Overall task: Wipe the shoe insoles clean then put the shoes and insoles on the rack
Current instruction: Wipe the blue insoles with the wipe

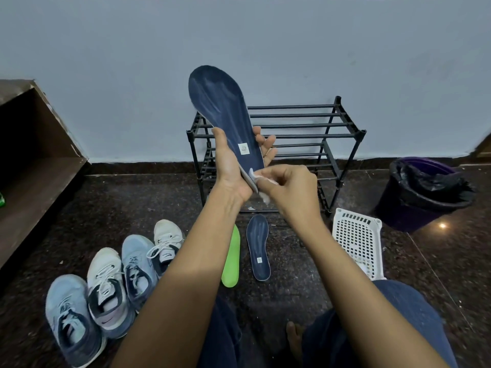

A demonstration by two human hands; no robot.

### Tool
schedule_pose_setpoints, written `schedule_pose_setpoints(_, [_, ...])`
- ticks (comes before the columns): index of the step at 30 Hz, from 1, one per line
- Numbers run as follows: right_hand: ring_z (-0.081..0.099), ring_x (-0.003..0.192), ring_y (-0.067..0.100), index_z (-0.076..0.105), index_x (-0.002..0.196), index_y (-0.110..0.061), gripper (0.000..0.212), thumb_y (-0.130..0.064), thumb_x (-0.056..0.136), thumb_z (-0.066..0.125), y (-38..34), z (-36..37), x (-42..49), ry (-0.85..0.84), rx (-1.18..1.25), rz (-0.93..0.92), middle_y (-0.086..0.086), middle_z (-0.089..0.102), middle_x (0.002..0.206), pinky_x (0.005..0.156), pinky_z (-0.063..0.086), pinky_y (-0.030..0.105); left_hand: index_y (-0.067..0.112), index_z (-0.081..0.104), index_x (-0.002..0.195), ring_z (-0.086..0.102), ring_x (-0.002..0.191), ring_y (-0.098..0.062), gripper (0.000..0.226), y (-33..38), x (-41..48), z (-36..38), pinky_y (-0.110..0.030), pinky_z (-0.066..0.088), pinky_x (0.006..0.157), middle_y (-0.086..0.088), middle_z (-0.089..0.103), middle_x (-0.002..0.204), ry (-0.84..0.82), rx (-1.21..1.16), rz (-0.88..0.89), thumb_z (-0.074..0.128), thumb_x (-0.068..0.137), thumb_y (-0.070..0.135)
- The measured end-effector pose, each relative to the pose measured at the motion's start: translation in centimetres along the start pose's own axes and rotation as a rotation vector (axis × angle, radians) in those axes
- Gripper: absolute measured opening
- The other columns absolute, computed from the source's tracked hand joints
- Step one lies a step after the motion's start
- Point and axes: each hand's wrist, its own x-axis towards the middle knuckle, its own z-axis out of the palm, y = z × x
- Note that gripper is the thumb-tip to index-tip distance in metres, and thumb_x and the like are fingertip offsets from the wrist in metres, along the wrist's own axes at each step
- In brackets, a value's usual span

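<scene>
Past the knee (398,312), the left hand (232,166) curls round the heel of the navy insole (223,107), held upright before the rack (305,126), while the right hand (291,188) pinches a wipe (257,177) against it; hard rubbing could bend or dislodge it.

Navy insole (223,112): upright, toe up, frame centre; white wipe (261,179), apparently tissue, at its heel. Second navy insole (258,248) and green insole (231,258): flat, lower centre. Four shoes (106,282): lower left. Black rack (292,116): centre.

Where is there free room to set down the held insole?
The rack has bare top bars. Floor lies open between the navy floor insole and the white basket. Crowded leftward: green insole, then four shoes in a row.
</scene>
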Motion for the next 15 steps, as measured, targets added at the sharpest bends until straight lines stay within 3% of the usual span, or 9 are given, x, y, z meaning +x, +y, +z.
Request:
schedule_pose_setpoints(3, [0.066,0.081,0.003,0.077,0.091,-0.015,0.013,-0.012,0.08,0.071,-0.4,0.5,0.5,0.164,-0.041,-0.101,0.0,0.074,0.088,0.078,0.049,0.012,0.009,0.059,0.084,0.069,0.066,-0.013,0.077,-1.0,-0.7,0.6,-0.031,0.055,0.079,-0.002,0.058,0.065,-0.004,0.03,-0.043,0.02,0.09,0.075])
schedule_pose_setpoints(6, [0.069,0.09,0.012,0.075,0.095,-0.01,0.015,-0.006,0.083,0.067,-0.8,0.6,0.8,0.211,-0.102,-0.136,0.004,0.074,0.097,0.087,0.05,0.021,0.009,0.06,0.086,0.069,0.064,-0.012,0.074,-1.5,-1.1,0.8,-0.031,0.053,0.086,0.0,0.062,0.065,-0.01,0.01,-0.063,0.024,0.091,0.074])
schedule_pose_setpoints(8, [0.069,0.09,0.014,0.074,0.095,-0.009,0.015,-0.004,0.083,0.066,-0.8,0.3,0.7,0.167,-0.159,-0.121,0.006,0.073,0.098,0.084,0.047,0.014,0.007,0.06,0.088,0.068,0.06,-0.013,0.072,-1.4,-1.0,0.9,-0.034,0.048,0.094,-0.001,0.063,0.065,-0.009,-0.016,-0.075,0.027,0.093,0.071])
schedule_pose_setpoints(11, [0.063,0.069,0.006,0.076,0.09,-0.011,0.009,-0.013,0.083,0.071,-0.6,-0.5,0.6,0.054,-0.15,-0.05,0.002,0.073,0.078,0.066,0.039,0.001,0.006,0.06,0.09,0.068,0.059,-0.016,0.068,-1.3,-0.6,0.6,-0.036,0.049,0.093,-0.003,0.062,0.068,0.003,-0.062,-0.035,0.03,0.095,0.066])
schedule_pose_setpoints(13, [0.059,0.064,-0.001,0.076,0.088,-0.014,0.009,-0.019,0.082,0.072,-0.2,-0.9,0.4,-0.048,-0.123,0.009,-0.003,0.07,0.071,0.062,0.039,0.002,0.006,0.061,0.091,0.07,0.067,-0.018,0.068,-0.9,-0.3,0.3,-0.034,0.052,0.085,-0.004,0.061,0.07,-0.009,-0.057,-0.02,0.029,0.096,0.066])
schedule_pose_setpoints(15, [0.065,0.071,0.006,0.076,0.089,-0.016,0.01,-0.015,0.08,0.073,0.3,-1.1,0.3,-0.136,-0.04,0.078,-0.001,0.073,0.078,0.073,0.051,0.014,0.006,0.062,0.092,0.07,0.077,-0.02,0.072,-0.6,-0.2,0.0,-0.032,0.053,0.078,-0.005,0.061,0.07,-0.034,-0.032,-0.028,0.027,0.094,0.069])
